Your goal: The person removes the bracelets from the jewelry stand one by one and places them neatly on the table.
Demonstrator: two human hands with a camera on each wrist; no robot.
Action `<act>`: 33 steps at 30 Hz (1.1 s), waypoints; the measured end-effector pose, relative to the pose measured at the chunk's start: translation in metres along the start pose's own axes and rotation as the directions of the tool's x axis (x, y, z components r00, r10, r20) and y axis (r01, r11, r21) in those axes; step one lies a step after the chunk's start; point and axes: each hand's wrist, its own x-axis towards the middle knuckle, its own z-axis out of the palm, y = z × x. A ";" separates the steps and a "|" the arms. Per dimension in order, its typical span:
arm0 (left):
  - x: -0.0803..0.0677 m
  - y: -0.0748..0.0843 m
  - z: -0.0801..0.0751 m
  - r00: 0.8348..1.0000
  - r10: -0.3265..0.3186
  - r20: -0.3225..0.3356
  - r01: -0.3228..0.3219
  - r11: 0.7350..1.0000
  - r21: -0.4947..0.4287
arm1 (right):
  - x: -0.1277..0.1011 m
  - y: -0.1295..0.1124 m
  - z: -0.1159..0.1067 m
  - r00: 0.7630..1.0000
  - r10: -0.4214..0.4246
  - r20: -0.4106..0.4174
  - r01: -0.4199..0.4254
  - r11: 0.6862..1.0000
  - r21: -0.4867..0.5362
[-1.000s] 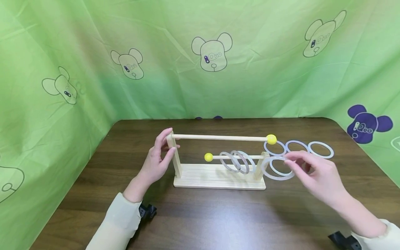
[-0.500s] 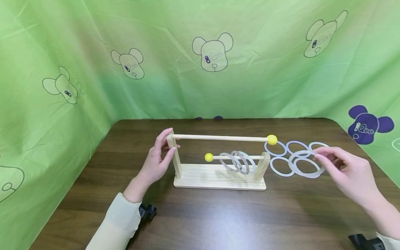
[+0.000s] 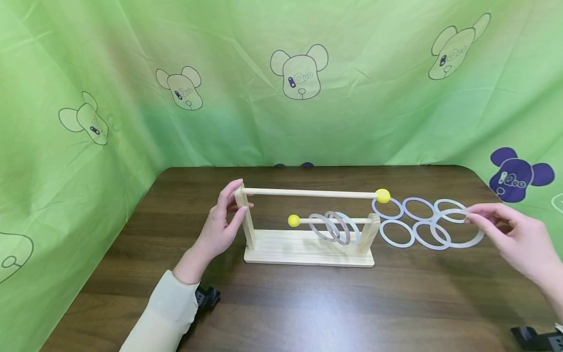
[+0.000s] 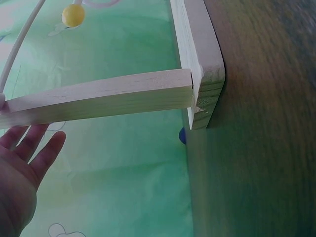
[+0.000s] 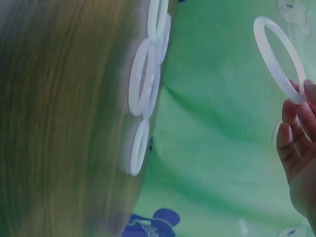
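1. My left hand (image 3: 220, 231): place unchanged; thumb and fingers grip the left upright (image 3: 248, 232) near its top, which, I judge, steadies the stand.
2. Wooden stand (image 3: 281, 247): unmoved, mid-table, well apart from the left and right edges of the table surface (image 3: 286, 313). Pale wood; upper rod (image 3: 308, 193) and lower rod (image 3: 304, 222), each tipped with a yellow ball (image 3: 382, 196).
3. Threaded rings (image 3: 349, 235), three: unchanged, hanging tilted on the lower rod.
4. Loose rings (image 3: 397, 246), five: flat on the table surface beyond the stand's right end, towards the far right corner; three in the far row, two in the near.
5. Held ring (image 5: 271, 64): moved rightward, away from the stand; now raised off the table surface by the rightmost loose rings. Round, slim, whitish. I judge it clear of both rods, outside the threaded count.
6. My right hand (image 3: 516, 237): shifted right with it, nearest the right edge; thumb and fingers pinch the held ring's rim.
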 end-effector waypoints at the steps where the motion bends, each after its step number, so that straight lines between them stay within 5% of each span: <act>1: 0.000 0.000 0.000 1.000 0.001 0.000 -0.001 1.000 0.000 | 0.000 0.003 -0.001 1.000 0.014 0.011 -0.014 1.000 0.011; 11: -0.001 -0.001 0.000 1.000 -0.001 0.001 0.001 1.000 -0.002 | -0.005 0.028 -0.012 0.996 0.079 0.029 -0.081 0.993 0.087; 33: 0.000 -0.001 -0.001 1.000 -0.004 0.004 0.004 1.000 0.008 | -0.019 0.090 -0.021 0.987 -0.035 0.157 0.030 0.999 0.035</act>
